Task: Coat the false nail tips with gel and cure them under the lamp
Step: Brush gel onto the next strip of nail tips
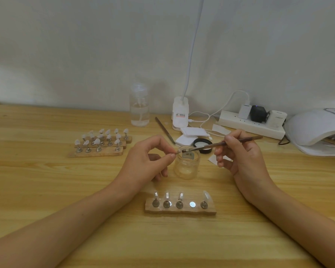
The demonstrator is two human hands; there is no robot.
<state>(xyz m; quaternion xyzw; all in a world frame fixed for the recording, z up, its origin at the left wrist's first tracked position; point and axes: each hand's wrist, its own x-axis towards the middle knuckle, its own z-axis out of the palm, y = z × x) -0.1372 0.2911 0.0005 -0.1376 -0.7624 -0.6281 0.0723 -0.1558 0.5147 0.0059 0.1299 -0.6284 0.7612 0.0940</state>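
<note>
One nail tip [179, 150] being coated above the gel jar [186, 167] | left hand [145, 161] pinching it | right hand [240, 155] gripping the brush [220, 144] | four tips [167, 194] seemingly waiting on near block [180, 211], one seat sitting empty | lamp [313, 128] sitting far right, curing seemingly pending

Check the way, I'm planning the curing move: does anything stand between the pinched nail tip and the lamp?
Yes: the right hand and its brush lie between the nail tip, pinched by the left hand, and the lamp at far right.
</note>
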